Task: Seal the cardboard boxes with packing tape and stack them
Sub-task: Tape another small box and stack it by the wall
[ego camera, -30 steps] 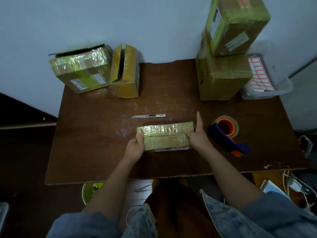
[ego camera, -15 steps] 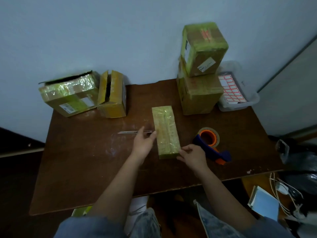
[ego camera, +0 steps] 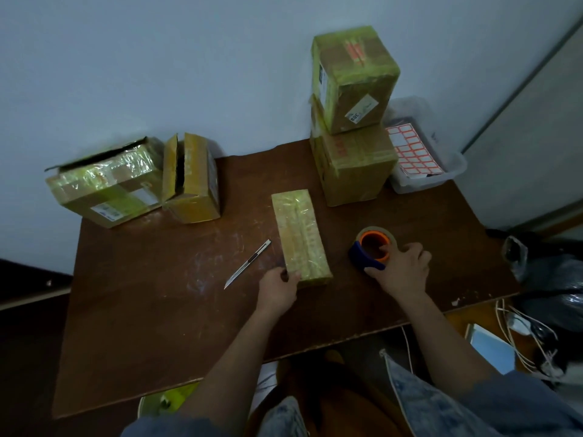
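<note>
Head view, looking down on the brown wooden surface (ego camera: 142,310).

- A long, flat cardboard box wrapped in yellowish tape (ego camera: 299,234) is laid lengthwise near the middle, its short end turned toward the person. The near left corner is gripped by the left hand (ego camera: 279,290), fingers curled over the edge; the box is judged to be steadied this way so that tape can be run along it.
- The orange-cored roll of packing tape in a blue dispenser (ego camera: 373,247) lies just right of the box. It is grasped by the right hand (ego camera: 400,269), with a fingertip hooked into the core and the thumb on the blue body. A pick-up seems to be prepared; the roll is not yet lifted off the surface.
- A slim silver utility knife (ego camera: 249,263) lies just left of the box, apart from it, blade end pointing toward the near edge, within reach for cutting tape.
- At the back right, two taped brown cardboard boxes (ego camera: 353,121) are stacked one on the other against the wall, presumably as the finished pile.
- At the back left, two cardboard boxes with loose flaps (ego camera: 135,181) sit side by side, flaps visibly open, judged unsealed.
- A clear plastic tray holding a sheet of red-bordered labels (ego camera: 448,175) stands just beside the stack.
</note>
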Demonstrator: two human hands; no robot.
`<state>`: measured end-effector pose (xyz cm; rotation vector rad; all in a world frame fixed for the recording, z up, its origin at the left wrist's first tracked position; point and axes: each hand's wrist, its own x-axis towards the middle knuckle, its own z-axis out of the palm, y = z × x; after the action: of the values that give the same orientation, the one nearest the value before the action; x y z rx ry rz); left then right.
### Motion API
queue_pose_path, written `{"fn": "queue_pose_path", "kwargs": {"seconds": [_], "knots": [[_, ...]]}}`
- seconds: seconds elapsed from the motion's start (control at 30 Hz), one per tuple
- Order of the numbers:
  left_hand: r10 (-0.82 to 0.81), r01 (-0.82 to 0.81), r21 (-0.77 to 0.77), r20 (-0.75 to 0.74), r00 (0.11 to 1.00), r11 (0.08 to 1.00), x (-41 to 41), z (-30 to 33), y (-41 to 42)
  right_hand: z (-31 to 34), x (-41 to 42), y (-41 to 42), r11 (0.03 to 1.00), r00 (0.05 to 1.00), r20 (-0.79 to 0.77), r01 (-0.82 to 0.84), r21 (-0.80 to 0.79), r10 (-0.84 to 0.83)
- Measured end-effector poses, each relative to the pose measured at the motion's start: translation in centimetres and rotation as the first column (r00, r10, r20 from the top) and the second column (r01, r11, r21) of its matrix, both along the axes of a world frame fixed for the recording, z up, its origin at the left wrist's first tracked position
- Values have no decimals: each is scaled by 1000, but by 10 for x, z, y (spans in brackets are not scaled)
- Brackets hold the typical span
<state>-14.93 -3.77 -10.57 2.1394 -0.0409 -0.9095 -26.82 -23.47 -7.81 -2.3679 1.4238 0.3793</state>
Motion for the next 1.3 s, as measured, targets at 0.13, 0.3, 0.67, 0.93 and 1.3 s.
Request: {"fn": "queue_pose_path", "kwargs": {"seconds": [0.13, 0.3, 0.67, 0.93, 1.3], "knots": [[-26, 25, 31, 11, 1000, 999, 2, 2, 0, -5, 5, 1, 989, 994, 6, -111, -98, 112], [-38, 37, 41, 23, 999, 998, 1, 6, 2, -10, 7, 5, 990, 990, -77, -122, -67, 116], [-121, 80, 143, 309, 943, 986, -4, 26, 3, 14, 9, -4, 924, 874, 396, 136, 357, -281], [87, -76, -238, 37, 996, 968, -18, 56, -24, 41, 12, 11, 195, 231, 149, 189, 962, -962], [-31, -296, -475, -568, 822, 829, -35, 83, -32, 43, 12, 30, 33, 82, 30, 31, 999, -996]]}}
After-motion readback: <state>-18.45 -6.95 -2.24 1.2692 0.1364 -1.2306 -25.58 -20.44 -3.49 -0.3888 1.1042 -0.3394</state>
